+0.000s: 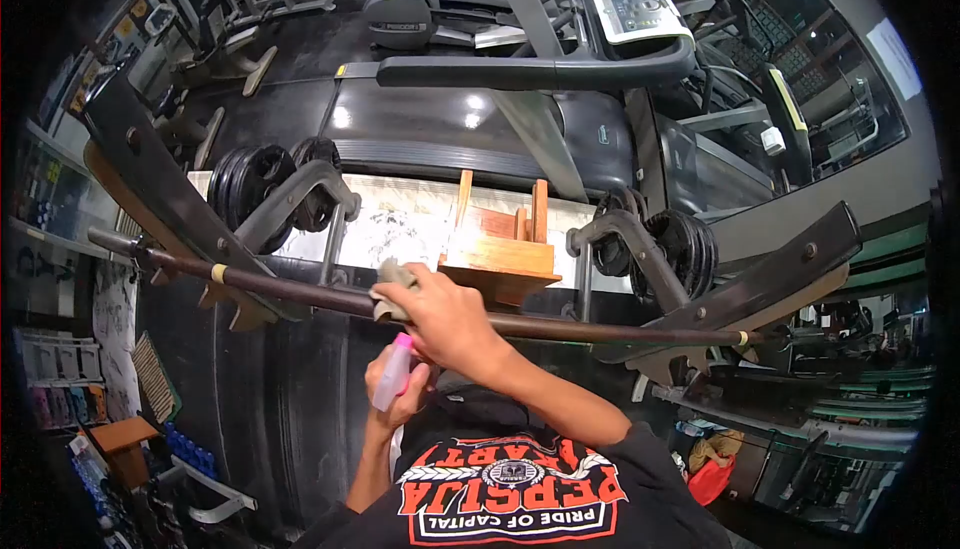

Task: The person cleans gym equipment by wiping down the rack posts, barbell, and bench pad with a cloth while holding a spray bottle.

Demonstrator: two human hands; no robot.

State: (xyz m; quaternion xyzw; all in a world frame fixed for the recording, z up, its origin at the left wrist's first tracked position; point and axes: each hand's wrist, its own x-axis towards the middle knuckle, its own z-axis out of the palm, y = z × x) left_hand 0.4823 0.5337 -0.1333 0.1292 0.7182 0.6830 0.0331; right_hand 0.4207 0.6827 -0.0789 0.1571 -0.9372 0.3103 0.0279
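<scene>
A long dark barbell bar lies across the rack, with a yellowish band near each end. My right hand is closed around a greyish cloth, which is pressed on the bar left of its middle. Just below the bar, my left hand grips a translucent spray bottle with a pink top. The bottle is tilted, and my right hand partly covers the fingertips of my left hand.
Rack arms flank the bar, with black weight plates beyond it. A wooden stand is behind the bar. Farther off stands a treadmill. At the lower right, part of another person shows beside something red.
</scene>
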